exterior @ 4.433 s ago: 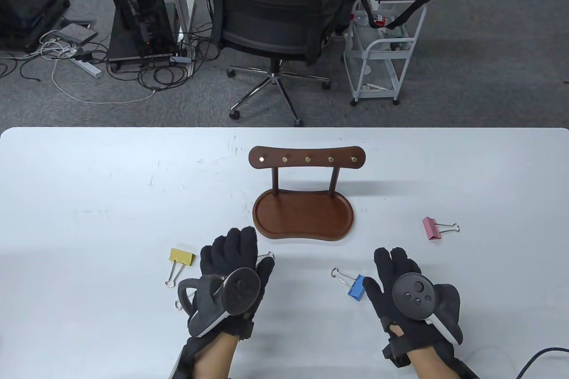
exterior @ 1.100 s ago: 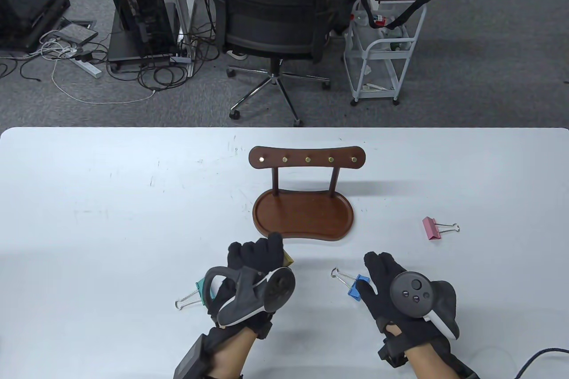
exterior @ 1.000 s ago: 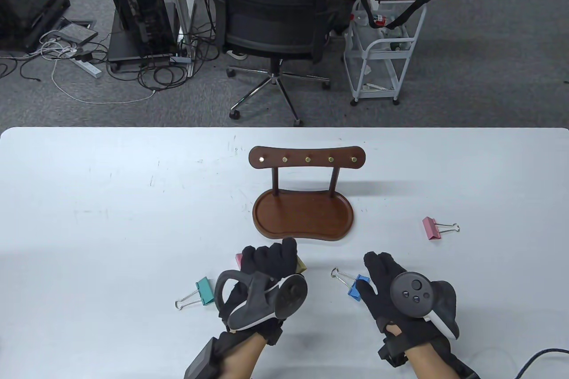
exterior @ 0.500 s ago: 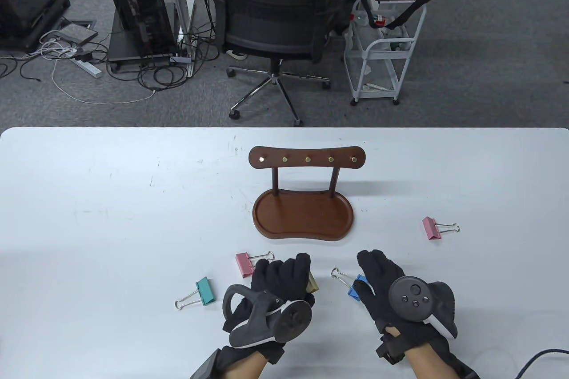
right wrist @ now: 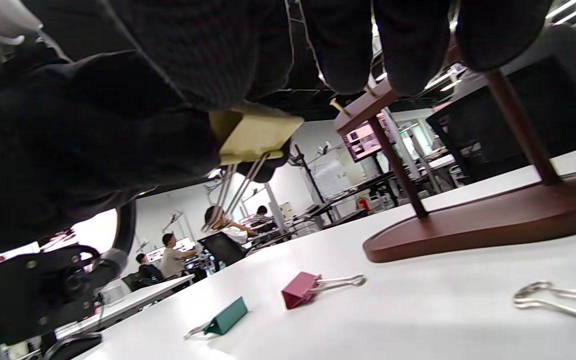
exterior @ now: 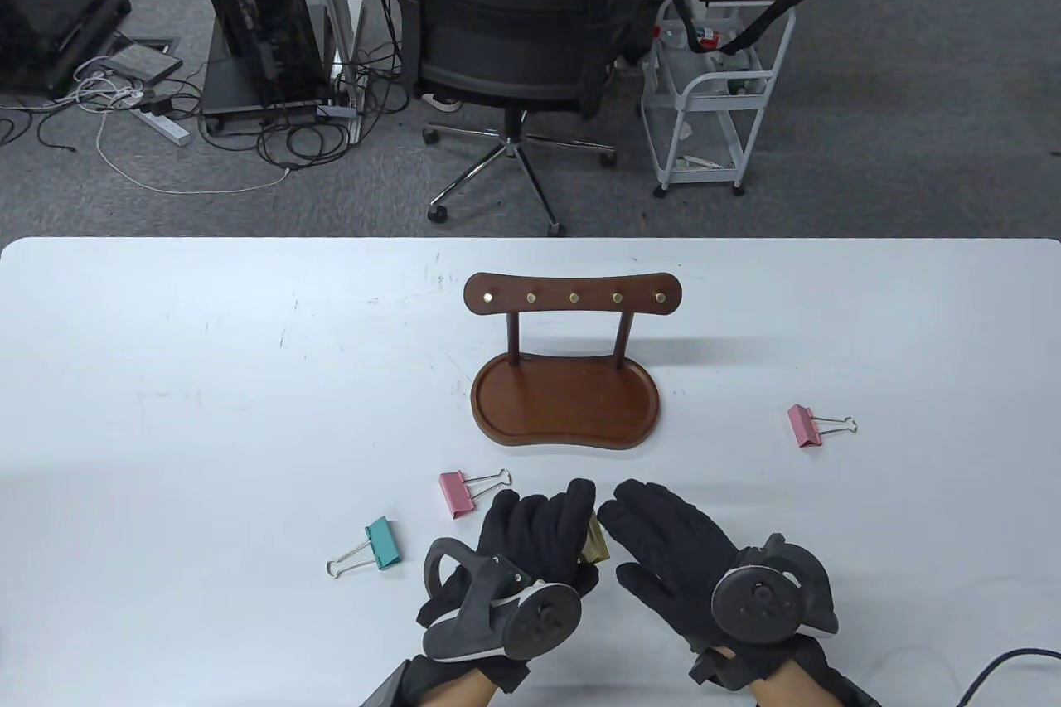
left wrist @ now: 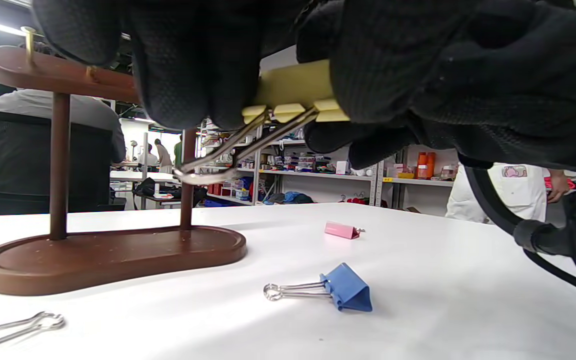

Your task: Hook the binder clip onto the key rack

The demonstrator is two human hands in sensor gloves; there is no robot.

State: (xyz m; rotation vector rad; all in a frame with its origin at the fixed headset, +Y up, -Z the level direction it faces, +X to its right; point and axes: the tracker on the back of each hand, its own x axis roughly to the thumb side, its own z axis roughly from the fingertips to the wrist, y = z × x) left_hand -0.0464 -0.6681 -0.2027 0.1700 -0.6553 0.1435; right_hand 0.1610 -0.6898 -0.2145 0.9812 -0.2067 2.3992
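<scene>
My left hand (exterior: 572, 526) grips a yellow binder clip (exterior: 597, 546) just above the table, in front of the wooden key rack (exterior: 572, 297). In the left wrist view the clip (left wrist: 293, 90) is pinched between the fingers, and its wire handles (left wrist: 228, 155) point down toward the rack's base tray (left wrist: 108, 252). My right hand (exterior: 634, 533) lies close beside it with straight fingers. Its thumb is over the clip (right wrist: 255, 131); contact is unclear. The rack's brass pegs are bare.
A pink clip (exterior: 457, 493) and a teal clip (exterior: 383, 543) lie left of my hands, and another pink clip (exterior: 802, 425) lies at the right. A blue clip (left wrist: 346, 294) lies under my right hand. A black cable (exterior: 1003, 665) runs at the front right.
My left hand picked the yellow clip up from the left and carried it right and nearer to me. The right hand slid left over the blue clip to meet it.
</scene>
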